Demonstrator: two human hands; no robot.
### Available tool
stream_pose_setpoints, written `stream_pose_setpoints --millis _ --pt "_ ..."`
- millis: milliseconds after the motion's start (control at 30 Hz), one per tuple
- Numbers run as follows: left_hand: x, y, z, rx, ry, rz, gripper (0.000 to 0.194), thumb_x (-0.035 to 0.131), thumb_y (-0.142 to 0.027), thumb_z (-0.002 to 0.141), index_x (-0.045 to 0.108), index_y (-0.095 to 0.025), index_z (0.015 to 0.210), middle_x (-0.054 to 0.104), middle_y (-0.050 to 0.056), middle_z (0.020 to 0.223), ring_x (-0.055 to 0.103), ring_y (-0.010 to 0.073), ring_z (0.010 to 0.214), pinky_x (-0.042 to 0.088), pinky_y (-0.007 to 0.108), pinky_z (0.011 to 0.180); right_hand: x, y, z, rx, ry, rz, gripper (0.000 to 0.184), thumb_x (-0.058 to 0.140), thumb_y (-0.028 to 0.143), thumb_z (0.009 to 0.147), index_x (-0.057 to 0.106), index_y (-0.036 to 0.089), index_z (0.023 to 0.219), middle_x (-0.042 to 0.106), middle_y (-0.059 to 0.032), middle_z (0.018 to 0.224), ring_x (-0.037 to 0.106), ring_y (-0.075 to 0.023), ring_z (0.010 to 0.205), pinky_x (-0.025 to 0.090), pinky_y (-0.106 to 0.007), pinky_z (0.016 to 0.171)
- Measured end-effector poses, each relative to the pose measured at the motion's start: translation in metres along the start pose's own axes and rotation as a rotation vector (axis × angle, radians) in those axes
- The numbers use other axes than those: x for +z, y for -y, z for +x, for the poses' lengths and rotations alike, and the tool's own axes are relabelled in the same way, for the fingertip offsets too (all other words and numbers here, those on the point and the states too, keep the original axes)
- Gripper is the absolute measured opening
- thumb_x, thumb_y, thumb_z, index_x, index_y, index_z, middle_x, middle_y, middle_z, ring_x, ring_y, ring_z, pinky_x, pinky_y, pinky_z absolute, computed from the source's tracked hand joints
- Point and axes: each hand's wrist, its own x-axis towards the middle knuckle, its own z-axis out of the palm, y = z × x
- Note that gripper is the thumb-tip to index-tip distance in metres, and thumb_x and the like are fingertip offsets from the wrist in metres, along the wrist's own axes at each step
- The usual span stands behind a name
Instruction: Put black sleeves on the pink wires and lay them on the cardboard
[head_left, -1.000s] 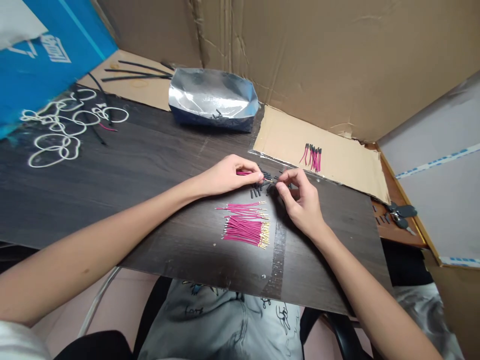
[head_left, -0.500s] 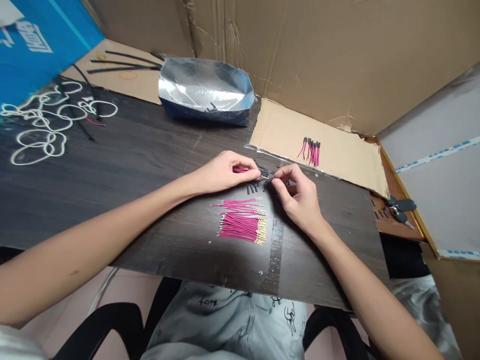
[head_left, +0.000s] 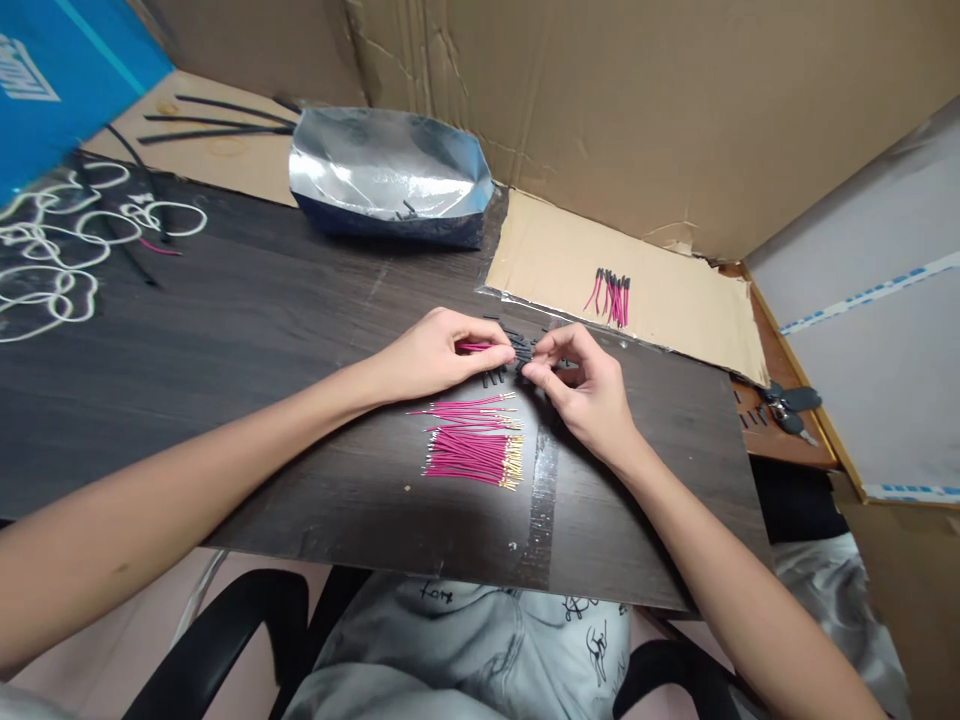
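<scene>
My left hand (head_left: 465, 347) is closed round a small bundle of magenta wires (head_left: 472, 347), whose black-sleeved ends stick out past the thumb. My right hand (head_left: 581, 375) meets those ends, thumb and forefinger pinched on a short black tube (head_left: 525, 362); the fingertips partly hide it. Loose black sleeves (head_left: 493, 379) lie scattered on the table beneath and around both hands. Nearer to me, cut magenta wires (head_left: 466, 455) with gold terminals on their right ends lie side by side in a stack.
Sleeved wires (head_left: 616, 300) rest on a cardboard sheet (head_left: 690, 320) at the back right. An open foil bag (head_left: 390, 215) with black pieces inside stands at the back. White cord loops (head_left: 105, 225) lie at left, keys (head_left: 791, 410) at right. Tall cardboard (head_left: 600, 120) closes off the back.
My right hand has come in closer to the left, and its fingertips now meet the wire ends. The gold tip that showed between the hands is now covered. The view has shifted slightly.
</scene>
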Motion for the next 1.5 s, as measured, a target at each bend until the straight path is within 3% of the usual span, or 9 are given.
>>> stream_pose_setpoints --millis 200,367,600,767,1033,1333,1500 --pt "0.0 0.0 0.0 0.009 0.018 -0.021 0.024 0.064 -0.036 0.094 0.078 -0.017 0.089 0.076 0.0 0.082 0.061 0.012 0.073 0.045 0.024 0.07 0.001 -0.002 0.001 0.121 0.022 0.254 0.028 0.081 0.037 0.087 0.061 0.024 0.102 0.06 0.0013 0.084 0.057 -0.0121 0.071 0.046 -0.022 0.05" --pt "0.0 -0.001 0.001 0.002 0.026 -0.091 0.022 0.065 -0.035 0.095 0.077 -0.017 0.089 0.077 0.0 0.085 0.064 0.0115 0.077 0.047 0.022 0.073 -0.003 -0.001 0.005 0.202 0.113 0.475 0.032 0.076 0.046 0.09 0.061 0.023 0.106 0.06 0.0003 0.084 0.062 -0.0147 0.076 0.051 -0.023 0.049" --pt "0.004 -0.006 0.0 0.002 0.112 -0.163 0.02 0.067 -0.034 0.094 0.078 -0.017 0.091 0.078 -0.001 0.086 0.065 0.0114 0.077 0.048 0.022 0.074 -0.005 0.0 0.006 0.22 0.131 0.502 0.035 0.081 0.047 0.085 0.062 0.023 0.101 0.059 0.0003 0.084 0.06 -0.0134 0.073 0.05 -0.023 0.048" --pt "0.004 -0.006 0.001 0.014 0.152 -0.191 0.023 0.063 -0.034 0.098 0.079 -0.018 0.092 0.08 0.001 0.091 0.068 0.0127 0.084 0.049 0.023 0.08 -0.006 0.001 0.005 0.274 0.182 0.561 0.032 0.075 0.051 0.09 0.065 0.022 0.101 0.063 -0.0014 0.083 0.061 -0.0145 0.073 0.052 -0.025 0.051" --pt "0.008 -0.004 0.002 0.05 0.161 -0.145 0.026 0.06 -0.038 0.101 0.075 -0.019 0.094 0.077 -0.002 0.089 0.065 0.0111 0.082 0.046 0.023 0.079 -0.008 0.0 0.002 0.304 0.187 0.616 0.028 0.078 0.046 0.09 0.066 0.022 0.098 0.064 0.0 0.08 0.06 -0.0121 0.066 0.052 -0.024 0.052" --pt "0.004 -0.015 0.0 0.017 0.215 -0.031 0.032 0.051 -0.041 0.104 0.067 -0.016 0.091 0.064 -0.002 0.078 0.053 0.0105 0.069 0.04 0.024 0.067 -0.01 0.006 0.005 0.389 0.169 0.662 0.031 0.082 0.046 0.085 0.066 0.021 0.096 0.067 -0.0013 0.082 0.061 -0.0132 0.07 0.053 -0.024 0.053" --pt "0.007 -0.014 -0.004 -0.021 0.258 -0.139 0.03 0.051 -0.041 0.104 0.063 -0.018 0.09 0.055 -0.005 0.065 0.044 0.0084 0.057 0.036 0.022 0.058 -0.011 0.005 0.006 0.38 0.218 0.723 0.026 0.078 0.044 0.089 0.069 0.021 0.097 0.068 -0.0018 0.081 0.063 -0.0139 0.071 0.054 -0.025 0.054"
